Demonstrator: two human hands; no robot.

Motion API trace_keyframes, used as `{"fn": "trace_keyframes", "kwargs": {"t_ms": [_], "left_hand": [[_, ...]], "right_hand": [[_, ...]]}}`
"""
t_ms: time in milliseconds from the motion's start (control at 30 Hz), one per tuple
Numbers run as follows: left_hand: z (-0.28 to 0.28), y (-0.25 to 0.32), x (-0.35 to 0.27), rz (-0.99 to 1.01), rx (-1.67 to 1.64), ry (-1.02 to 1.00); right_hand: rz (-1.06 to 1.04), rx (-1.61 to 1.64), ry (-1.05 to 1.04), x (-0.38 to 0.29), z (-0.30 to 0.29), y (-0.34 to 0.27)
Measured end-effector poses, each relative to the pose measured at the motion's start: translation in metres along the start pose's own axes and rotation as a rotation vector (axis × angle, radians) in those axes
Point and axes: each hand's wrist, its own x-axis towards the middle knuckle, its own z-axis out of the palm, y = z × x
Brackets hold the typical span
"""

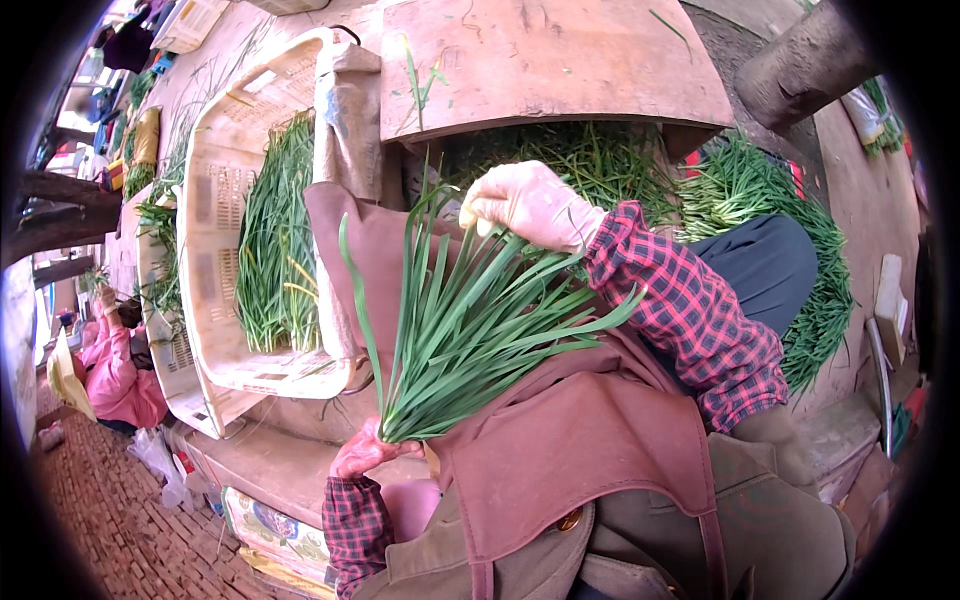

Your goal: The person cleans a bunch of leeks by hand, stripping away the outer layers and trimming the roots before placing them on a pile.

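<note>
My left hand (371,450), bare, is closed around the pale lower end of a bunch of green garlic chives (457,330). The long leaves fan out up and to the right over my brown apron (585,442). My right hand (529,206), in a pale glove, is at the upper leaves with its fingers bent and pinched together at the leaf tips; whether a leaf is between them is hard to tell. To the left stands a white plastic crate (259,382) with chives (277,247) laid lengthwise in it.
A wooden board (555,60) lies ahead, with loose leaves beneath it. A large heap of chives (817,292) is at the right, by my knee. A thick post (806,64) stands behind. A person in pink (124,367) sits at the far left, beyond a second crate (176,375).
</note>
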Motion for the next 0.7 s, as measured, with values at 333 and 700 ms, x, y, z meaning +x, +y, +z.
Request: {"fn": "trace_keyframes", "kwargs": {"t_ms": [333,700], "left_hand": [[-0.013,-0.007,0.001,-0.183,0.248,0.240],[0.067,0.030,0.025,0.023,0.175,0.214]], "right_hand": [[-0.164,0.296,-0.038,0.008,-0.010,-0.031],[-0.054,0.549,0.225,0.032,0.004,-0.049]]}}
